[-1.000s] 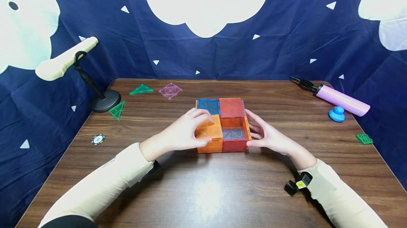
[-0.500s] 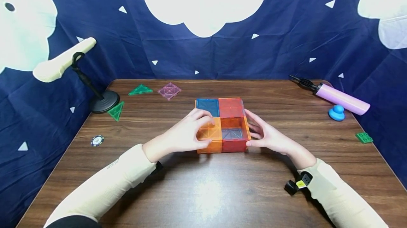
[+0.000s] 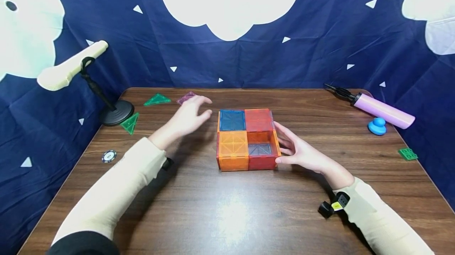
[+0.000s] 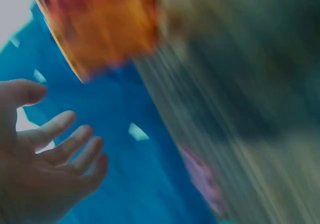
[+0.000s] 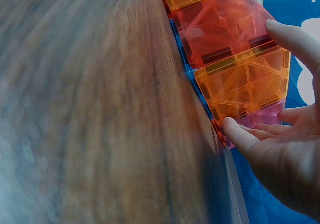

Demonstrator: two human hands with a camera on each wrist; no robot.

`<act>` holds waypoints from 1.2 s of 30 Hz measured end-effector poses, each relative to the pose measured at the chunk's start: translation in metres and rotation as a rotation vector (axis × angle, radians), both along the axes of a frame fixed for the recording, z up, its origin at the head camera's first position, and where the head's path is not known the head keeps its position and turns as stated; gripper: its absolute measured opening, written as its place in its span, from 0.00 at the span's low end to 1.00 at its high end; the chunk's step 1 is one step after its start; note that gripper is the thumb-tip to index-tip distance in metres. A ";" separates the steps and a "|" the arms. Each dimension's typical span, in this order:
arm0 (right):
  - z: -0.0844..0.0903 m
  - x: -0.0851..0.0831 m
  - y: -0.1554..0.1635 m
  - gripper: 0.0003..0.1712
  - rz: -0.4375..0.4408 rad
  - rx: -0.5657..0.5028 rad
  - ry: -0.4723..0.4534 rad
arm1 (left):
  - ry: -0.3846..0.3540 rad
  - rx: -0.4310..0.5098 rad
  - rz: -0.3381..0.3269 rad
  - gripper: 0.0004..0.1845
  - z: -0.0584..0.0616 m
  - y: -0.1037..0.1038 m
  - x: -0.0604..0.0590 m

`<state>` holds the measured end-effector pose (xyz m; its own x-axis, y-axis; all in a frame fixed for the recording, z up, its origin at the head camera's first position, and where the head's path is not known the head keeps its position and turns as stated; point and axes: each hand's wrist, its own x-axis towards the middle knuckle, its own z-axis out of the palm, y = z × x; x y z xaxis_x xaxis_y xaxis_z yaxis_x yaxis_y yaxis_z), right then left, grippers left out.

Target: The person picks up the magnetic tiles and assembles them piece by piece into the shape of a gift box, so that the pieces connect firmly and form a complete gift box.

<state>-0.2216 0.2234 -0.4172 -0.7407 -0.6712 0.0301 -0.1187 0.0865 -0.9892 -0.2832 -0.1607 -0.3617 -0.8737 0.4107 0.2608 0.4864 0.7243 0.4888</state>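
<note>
Magnetic-tile box [image 3: 233, 164]: stands on wood-grain table [image 3: 192, 207]. Front row: orange top tile [image 3: 232, 143] seated; compartment [image 3: 259, 137] at right uncovered, apparently the only one left to cap. Right hand [image 3: 302, 153]: spread wide along right wall [image 5: 245, 78]. Rear row: blue top tile [image 3: 232, 120] and red top tile [image 3: 258, 120] seated. Left hand [image 3: 188, 118]: relaxed, holds nothing, apart from box. Beyond: purple translucent tile [image 3: 185, 97], partly hidden.

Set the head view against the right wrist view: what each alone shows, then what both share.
Only the head view shows the left hand, green triangles, poker chip, lilac pump and the blue top tile of the box. Only the right wrist view shows a blue strip along the box's lower edge. Both share the box, the right hand, the wooden table and the blue backdrop.
</note>
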 end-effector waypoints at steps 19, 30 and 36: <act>-0.002 -0.003 -0.003 0.59 0.009 0.001 -0.001 | -0.249 -0.474 0.114 0.34 -0.033 -0.041 -0.027; 0.001 -0.002 0.000 0.59 -0.006 -0.007 -0.009 | -0.232 -0.468 0.148 0.34 -0.032 -0.029 -0.011; 0.000 -0.002 0.001 0.59 -0.010 0.008 -0.002 | -0.224 -0.394 0.134 0.29 -0.040 -0.036 -0.034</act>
<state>-0.2236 0.2247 -0.4170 -0.7475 -0.6638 0.0232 -0.1160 0.0961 -0.9886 -0.3171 -0.1968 -0.4015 -0.9428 0.3201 -0.0931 0.2898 0.9250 0.2457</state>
